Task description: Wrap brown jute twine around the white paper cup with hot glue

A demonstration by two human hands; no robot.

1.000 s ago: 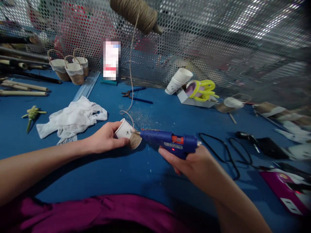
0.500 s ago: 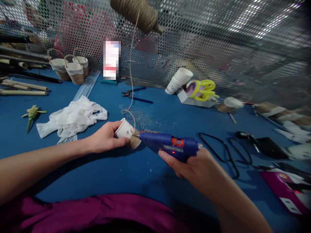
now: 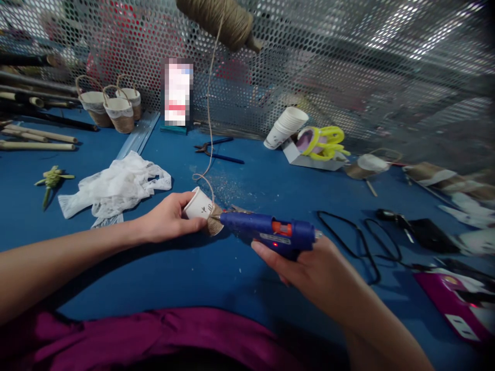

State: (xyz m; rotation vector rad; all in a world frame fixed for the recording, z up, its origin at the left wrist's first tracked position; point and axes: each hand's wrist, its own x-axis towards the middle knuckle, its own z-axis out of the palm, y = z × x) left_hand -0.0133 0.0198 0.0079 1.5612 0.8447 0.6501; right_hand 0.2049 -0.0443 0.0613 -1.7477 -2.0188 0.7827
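Observation:
My left hand (image 3: 172, 219) grips a white paper cup (image 3: 196, 204) tilted on its side, its lower part wound with brown twine. From the cup, a strand of twine (image 3: 209, 108) runs up to a large spool (image 3: 218, 20) hanging above. In my right hand (image 3: 301, 268) is a blue glue gun (image 3: 266, 229) with a small red light lit. Its nozzle points left and meets the twine-wrapped part of the cup. Whether glue is flowing cannot be made out.
White lace (image 3: 119, 185) lies left of the cup. Behind are pliers (image 3: 220, 150), stacked paper cups (image 3: 286, 129), three finished twine baskets (image 3: 118, 114) and a blurred-out phone (image 3: 177, 95) on a stand. A black cord (image 3: 359, 242) and a magenta power strip (image 3: 448, 304) lie right.
The glue gun has shifted very slightly left, its nozzle staying at the twine on the cup. My left hand keeps its hold almost unmoved.

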